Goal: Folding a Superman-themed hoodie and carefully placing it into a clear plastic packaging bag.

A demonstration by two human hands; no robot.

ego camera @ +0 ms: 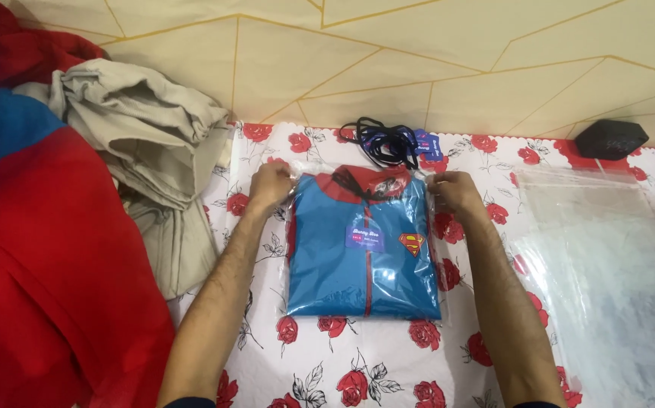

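now bagged jacket (363, 249) lies between left hand (268, 187), right hand (454, 190).

Floor: cream tiled floor with thin gold angular lines (418, 68), evenly lit.
Covering: white sheet printed with red roses (388, 370), spread below the floor's visible part.
Edge: sheet's scalloped border meets the tiles.

One head-worn camera looks steeply down, close over the rose-print table (388, 370) toward the wall.
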